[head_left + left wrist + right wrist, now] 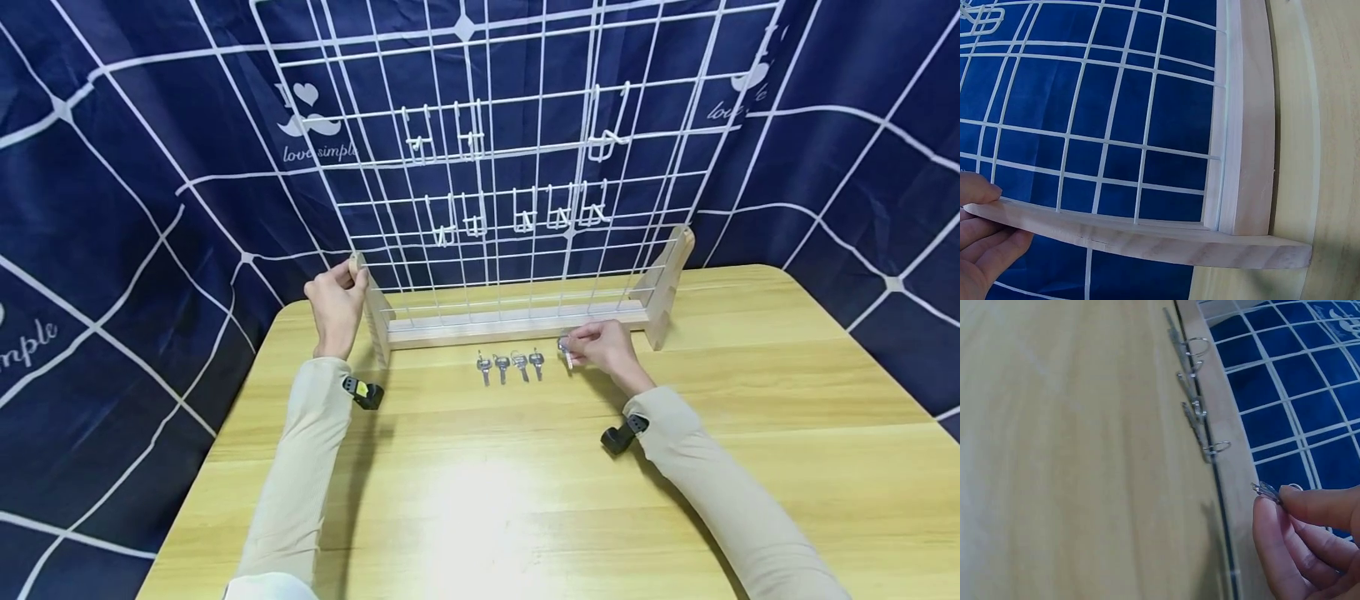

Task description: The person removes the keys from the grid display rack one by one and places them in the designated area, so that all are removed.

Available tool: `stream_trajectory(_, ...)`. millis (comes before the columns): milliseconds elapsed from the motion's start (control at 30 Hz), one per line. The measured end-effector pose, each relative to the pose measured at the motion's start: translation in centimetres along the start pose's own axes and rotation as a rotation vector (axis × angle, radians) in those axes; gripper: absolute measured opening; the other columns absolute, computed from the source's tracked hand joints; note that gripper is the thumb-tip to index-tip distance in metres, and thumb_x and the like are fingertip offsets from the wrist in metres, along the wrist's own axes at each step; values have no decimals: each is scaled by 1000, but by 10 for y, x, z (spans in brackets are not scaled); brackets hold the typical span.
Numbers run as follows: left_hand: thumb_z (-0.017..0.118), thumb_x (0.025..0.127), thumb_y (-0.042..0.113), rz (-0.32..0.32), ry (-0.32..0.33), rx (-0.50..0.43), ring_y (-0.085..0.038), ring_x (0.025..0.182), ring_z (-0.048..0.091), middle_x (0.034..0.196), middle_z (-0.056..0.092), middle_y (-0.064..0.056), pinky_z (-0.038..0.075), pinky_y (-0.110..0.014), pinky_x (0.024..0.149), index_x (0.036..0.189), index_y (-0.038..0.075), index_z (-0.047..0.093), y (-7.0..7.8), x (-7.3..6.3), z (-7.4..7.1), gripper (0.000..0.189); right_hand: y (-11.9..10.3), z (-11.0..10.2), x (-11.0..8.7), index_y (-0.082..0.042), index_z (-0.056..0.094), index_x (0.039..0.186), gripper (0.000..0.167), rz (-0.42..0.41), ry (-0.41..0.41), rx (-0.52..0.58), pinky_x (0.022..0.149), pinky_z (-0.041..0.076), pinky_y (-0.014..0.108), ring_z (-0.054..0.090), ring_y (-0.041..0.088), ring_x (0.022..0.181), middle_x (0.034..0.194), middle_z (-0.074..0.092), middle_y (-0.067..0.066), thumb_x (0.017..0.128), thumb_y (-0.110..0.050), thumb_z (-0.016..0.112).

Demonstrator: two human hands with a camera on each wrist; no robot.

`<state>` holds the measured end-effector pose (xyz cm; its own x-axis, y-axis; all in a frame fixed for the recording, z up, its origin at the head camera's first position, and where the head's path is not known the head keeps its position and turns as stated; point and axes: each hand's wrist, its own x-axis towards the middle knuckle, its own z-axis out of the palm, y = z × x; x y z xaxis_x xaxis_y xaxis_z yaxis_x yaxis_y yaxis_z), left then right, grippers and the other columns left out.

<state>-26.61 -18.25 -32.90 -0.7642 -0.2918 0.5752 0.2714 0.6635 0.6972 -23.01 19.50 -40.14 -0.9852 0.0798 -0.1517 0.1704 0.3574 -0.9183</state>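
Observation:
At the rack's left end, my left hand [335,308] grips the top of the wooden side support [1147,247], thumb on one face and fingers on the other. My right hand [606,346] pinches a silver key [1266,490] between thumb and fingertips, just in front of the rack's wooden base bar [517,325]; part of the key is hidden by the fingers. Left of that hand, several more silver keys [502,367] with small rings lie in a row on the table. White wire grid [1144,147] rises from the wooden base.
Several white wire hooks [525,221] hang on the grid in two rows. Opposite my left hand stands the right wooden support [663,287]. The wood-grain table [450,450] reaches back to a dark blue curtain [150,275] with white lines.

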Motion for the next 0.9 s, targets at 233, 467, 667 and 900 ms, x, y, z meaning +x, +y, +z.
stream_trajectory(233, 65, 86, 9, -8, -7, -20, -27, 87, 71, 89, 72, -17, 54, -38, 81, 96, -1, 75, 2, 0, 0, 17, 5, 8, 2, 13, 66, 104, 27, 15, -45, 13, 61, 57, 26, 65, 9, 56, 73, 70, 7, 84, -4, 72)
stream_trajectory(467, 65, 86, 8, -4, 1, -8, -28, 86, 71, 87, 72, -18, 54, -39, 81, 99, -1, 75, 2, -2, -2, 19, 8, 16, 3, 15, 66, 101, 25, 31, -80, 25, 60, 57, 27, 66, 10, 56, 76, 72, 11, 84, -2, 72)
stream_trajectory(667, 66, 86, 10, -7, -3, -17, -27, 86, 71, 88, 72, -18, 54, -37, 80, 101, -1, 75, 1, -2, -2, 20, 6, 21, 4, 14, 67, 98, 23, 24, -55, -23, 59, 57, 27, 65, 11, 53, 74, 71, 13, 82, -2, 72)
stream_trajectory(900, 66, 86, 10, -15, 0, -15, -26, 87, 71, 88, 72, -17, 53, -37, 81, 96, 1, 76, 0, -1, -2, 17, 4, 25, 6, 13, 67, 92, 18, -27, -45, -122, 56, 56, 26, 64, 11, 51, 73, 70, 17, 82, -1, 71)
